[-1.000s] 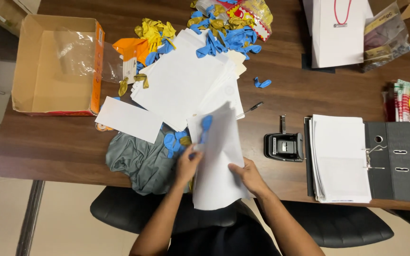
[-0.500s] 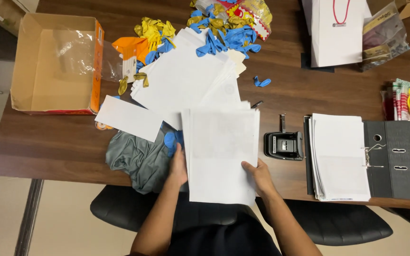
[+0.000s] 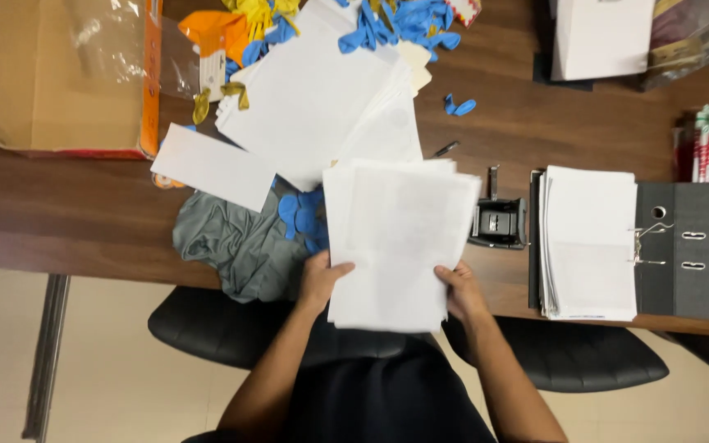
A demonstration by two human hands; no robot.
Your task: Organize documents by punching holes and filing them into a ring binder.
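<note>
Dark wood desk (image 3: 84,221) seen from above, black office chair (image 3: 207,328) tucked under the near edge. Both hands on a stack of white paper (image 3: 400,238) at the front-middle of the desk, bottom of the stack hanging a bit over the edge. Left hand (image 3: 322,279) gripping the lower left edge, thumb on top, fingers curled underneath. Right hand (image 3: 459,291) pinching the lower right corner, thumb on top too. Just left of the stack: gray cloth (image 3: 235,246) w/ some blue balloons (image 3: 301,217) on it. Behind: more loose white sheets (image 3: 313,90), plus blue, yellow & orange balloons at the far edge. Far left, open cardboard box (image 3: 38,90). Right next to the stack, black hole punch (image 3: 498,221), then an open black ring binder (image 3: 699,246) w/ filed pages (image 3: 588,242) on its left side. White paper bag (image 3: 605,37) top right.
</note>
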